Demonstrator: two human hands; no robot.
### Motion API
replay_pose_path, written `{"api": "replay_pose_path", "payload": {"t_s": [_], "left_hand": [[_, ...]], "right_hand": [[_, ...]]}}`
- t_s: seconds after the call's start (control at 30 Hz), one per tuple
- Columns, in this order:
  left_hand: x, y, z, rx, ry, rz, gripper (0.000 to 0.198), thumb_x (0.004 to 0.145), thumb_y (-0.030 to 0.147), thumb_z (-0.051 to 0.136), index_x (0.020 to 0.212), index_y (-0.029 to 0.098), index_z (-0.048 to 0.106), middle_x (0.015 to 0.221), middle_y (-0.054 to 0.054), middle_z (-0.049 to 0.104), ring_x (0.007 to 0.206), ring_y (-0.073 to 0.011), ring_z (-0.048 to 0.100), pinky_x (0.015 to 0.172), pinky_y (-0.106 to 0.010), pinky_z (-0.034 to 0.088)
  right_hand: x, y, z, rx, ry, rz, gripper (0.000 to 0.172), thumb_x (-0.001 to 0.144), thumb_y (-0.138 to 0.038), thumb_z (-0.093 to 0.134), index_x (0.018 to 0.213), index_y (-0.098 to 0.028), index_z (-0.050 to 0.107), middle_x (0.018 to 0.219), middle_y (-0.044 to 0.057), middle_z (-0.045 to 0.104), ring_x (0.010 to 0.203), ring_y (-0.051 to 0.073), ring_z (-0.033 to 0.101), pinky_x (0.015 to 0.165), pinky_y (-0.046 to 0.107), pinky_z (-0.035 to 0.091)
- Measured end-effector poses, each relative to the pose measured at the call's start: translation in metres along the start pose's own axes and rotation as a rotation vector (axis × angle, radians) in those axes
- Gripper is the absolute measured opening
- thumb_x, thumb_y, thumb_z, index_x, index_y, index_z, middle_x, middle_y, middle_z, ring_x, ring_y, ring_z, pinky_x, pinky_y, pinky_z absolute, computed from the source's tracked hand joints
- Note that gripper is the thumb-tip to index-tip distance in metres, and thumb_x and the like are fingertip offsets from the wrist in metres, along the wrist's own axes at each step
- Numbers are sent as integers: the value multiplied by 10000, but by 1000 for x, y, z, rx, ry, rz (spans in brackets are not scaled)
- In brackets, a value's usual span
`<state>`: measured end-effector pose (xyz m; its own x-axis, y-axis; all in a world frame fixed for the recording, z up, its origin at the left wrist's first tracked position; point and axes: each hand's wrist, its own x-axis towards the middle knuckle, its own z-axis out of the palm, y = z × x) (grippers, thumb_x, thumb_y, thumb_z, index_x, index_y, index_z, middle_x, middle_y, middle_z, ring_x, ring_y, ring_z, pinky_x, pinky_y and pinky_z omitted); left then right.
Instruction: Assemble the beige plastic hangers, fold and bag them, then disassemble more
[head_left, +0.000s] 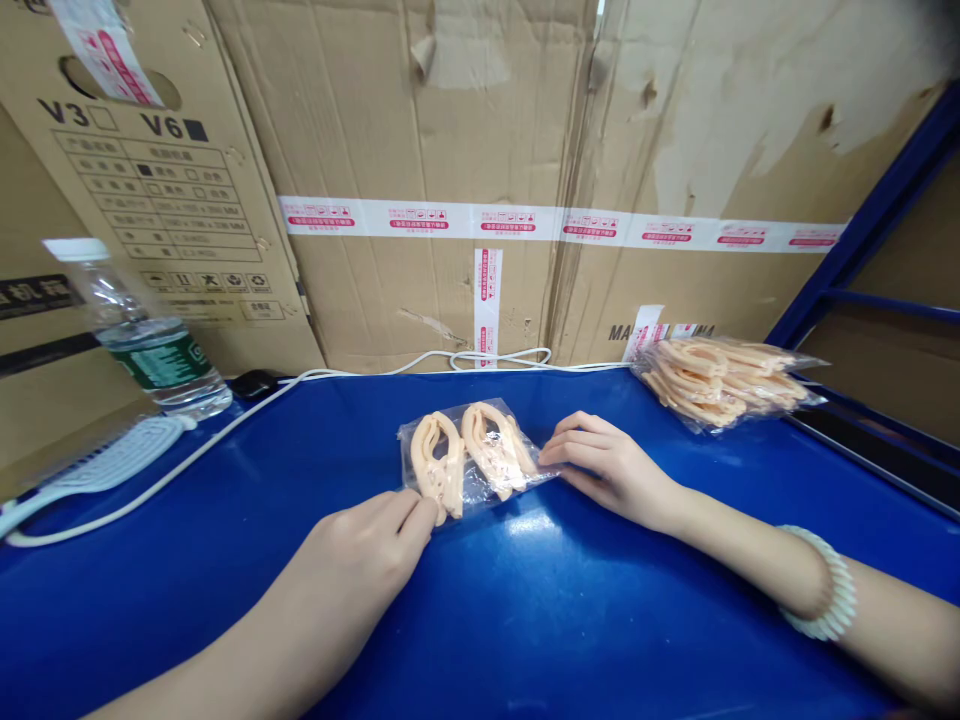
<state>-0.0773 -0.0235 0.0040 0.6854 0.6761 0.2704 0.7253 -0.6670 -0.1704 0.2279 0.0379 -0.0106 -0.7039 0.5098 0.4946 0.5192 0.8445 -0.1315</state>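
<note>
A clear plastic bag (474,480) lies on the blue table, with two peach-coloured looped pieces (491,448) side by side inside it; their exact kind I cannot make out. My left hand (382,540) pinches the bag's lower left edge, thumb and fingers pressed together. At the bag's right edge, my right hand (611,468) grips the film between thumb and fingertips. A beaded bracelet (829,585) circles my right wrist.
Several similar bagged pieces (712,378) are piled at the back right. To the left stand a water bottle (161,350) and a pale hairbrush (120,462). A white cable (225,430) runs along the back, before large cardboard boxes (420,130). A blue metal frame (862,215) rises at right.
</note>
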Motion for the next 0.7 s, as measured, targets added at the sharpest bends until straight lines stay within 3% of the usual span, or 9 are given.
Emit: {"api": "replay_pose_path", "payload": {"t_s": [0.17, 0.23, 0.33, 0.43, 0.47, 0.57, 0.7], "left_hand": [[3, -5, 1, 60, -93, -58, 239, 815, 5, 455, 819, 184, 612, 734, -34, 674, 655, -227, 672, 555, -308, 509], [4, -11, -3, 33, -50, -74, 219, 852, 50, 442, 784, 184, 601, 704, -23, 657, 634, -213, 663, 542, -293, 487], [7, -25, -15, -118, 119, -96, 206, 887, 145, 424, 834, 186, 620, 768, -26, 671, 696, -194, 660, 614, -289, 493], [13, -44, -38, -335, 274, -176, 199, 854, 225, 450, 844, 195, 647, 795, -18, 695, 707, -167, 651, 660, -266, 502], [16, -50, -48, -411, 270, -224, 181, 828, 250, 481, 814, 195, 653, 780, -12, 701, 690, -161, 649, 651, -254, 508], [19, -66, -75, -561, 316, -362, 193, 779, 343, 554, 775, 187, 665, 734, -10, 702, 686, -176, 651, 647, -256, 519], [11, -82, -87, -937, 383, -596, 211, 734, 364, 665, 820, 172, 654, 739, -1, 679, 711, -169, 648, 699, -274, 550]], "right_hand": [[1, -3, 1, 40, 48, -19, 229, 966, -205, 477, 1012, -222, 701, 990, 74, 722, 966, 230, 563, 855, 403, 487], [4, -6, -2, 78, 111, -45, 229, 953, -180, 481, 1010, -217, 699, 1005, 78, 722, 953, 226, 569, 854, 397, 492], [15, -13, -14, 124, 217, -37, 209, 935, -148, 493, 961, -189, 696, 937, 83, 725, 895, 210, 596, 819, 365, 494], [35, -23, -31, 185, 293, 106, 178, 922, -198, 534, 832, -170, 685, 784, 56, 696, 737, 175, 607, 703, 312, 474], [44, -28, -37, 251, 311, 177, 180, 906, -221, 559, 775, -167, 671, 725, 39, 674, 676, 159, 594, 654, 292, 456], [75, -39, -48, 608, 341, 369, 180, 835, -262, 631, 686, -161, 625, 605, -6, 603, 538, 113, 533, 525, 243, 400], [113, -45, -34, 842, 318, 460, 161, 833, -298, 612, 749, -163, 591, 590, -27, 577, 460, 92, 514, 419, 215, 375]]}}
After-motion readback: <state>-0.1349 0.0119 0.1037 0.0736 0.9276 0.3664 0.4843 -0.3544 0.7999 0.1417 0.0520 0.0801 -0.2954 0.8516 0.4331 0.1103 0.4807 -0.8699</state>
